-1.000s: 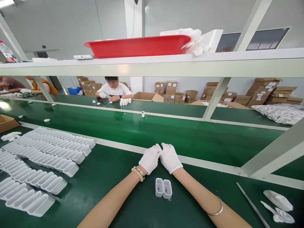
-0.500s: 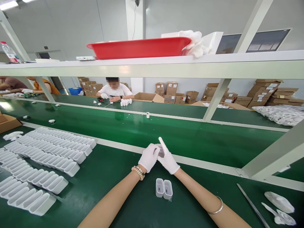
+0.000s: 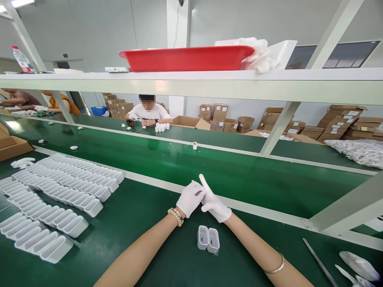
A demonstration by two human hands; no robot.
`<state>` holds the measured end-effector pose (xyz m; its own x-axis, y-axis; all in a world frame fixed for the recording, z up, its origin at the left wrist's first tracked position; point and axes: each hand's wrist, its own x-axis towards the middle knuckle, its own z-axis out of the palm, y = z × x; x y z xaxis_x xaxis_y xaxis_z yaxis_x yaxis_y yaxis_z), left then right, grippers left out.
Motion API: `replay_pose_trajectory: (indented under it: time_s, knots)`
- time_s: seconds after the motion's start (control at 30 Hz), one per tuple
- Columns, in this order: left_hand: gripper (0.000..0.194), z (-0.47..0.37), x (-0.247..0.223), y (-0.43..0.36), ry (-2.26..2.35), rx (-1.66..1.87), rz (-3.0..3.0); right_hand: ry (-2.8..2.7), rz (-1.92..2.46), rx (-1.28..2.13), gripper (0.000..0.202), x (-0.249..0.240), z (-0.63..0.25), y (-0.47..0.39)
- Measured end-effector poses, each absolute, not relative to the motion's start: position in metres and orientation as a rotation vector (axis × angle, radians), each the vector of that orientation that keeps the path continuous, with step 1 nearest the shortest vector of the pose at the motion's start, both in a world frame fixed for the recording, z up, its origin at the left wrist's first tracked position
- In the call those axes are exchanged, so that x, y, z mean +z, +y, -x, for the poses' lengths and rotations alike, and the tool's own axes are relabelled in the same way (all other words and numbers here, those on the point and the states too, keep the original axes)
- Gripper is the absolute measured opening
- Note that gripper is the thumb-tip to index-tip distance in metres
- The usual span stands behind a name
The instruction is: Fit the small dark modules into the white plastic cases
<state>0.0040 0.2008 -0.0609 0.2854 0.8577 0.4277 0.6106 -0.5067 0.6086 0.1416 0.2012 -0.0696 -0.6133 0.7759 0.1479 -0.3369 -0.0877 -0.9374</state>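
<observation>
Both my hands wear white gloves and meet above the green table near the pale rail. My left hand (image 3: 191,198) has its fingers bent and pressed together against the palm side of my right hand; anything small between them is hidden. My right hand (image 3: 214,203) has its fingers spread, one pointing up and away. Just below the hands, two small white cups (image 3: 203,238) stand side by side on the table, their open tops up. Rows of similar white cups (image 3: 64,223) lie at the left.
A red tray (image 3: 185,59) rests on the shelf (image 3: 191,88) overhead. Slanted posts (image 3: 279,127) hold it up. A metal strip (image 3: 318,261) and white bundles lie at the right. A person (image 3: 149,113) works across the green belt (image 3: 167,159).
The whole view has shifted slightly. My right hand has turned a little, with its thumb now apart from the other fingers. My left hand stays against it.
</observation>
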Motion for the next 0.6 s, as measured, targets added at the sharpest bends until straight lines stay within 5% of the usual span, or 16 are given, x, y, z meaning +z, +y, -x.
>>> replay_pose_trajectory:
  time_s: [0.33,0.6]
  knots:
    - [0.024,-0.0027,-0.0596,0.2017,1.363,0.902,-2.455,-1.183,0.496,1.903,0.124,-0.0717,-0.1412,0.1999]
    - [0.023,-0.0052,-0.0595,0.2017,1.394,0.825,-2.491,-1.206,0.514,1.902,0.104,-0.0768,-0.1465,0.2074]
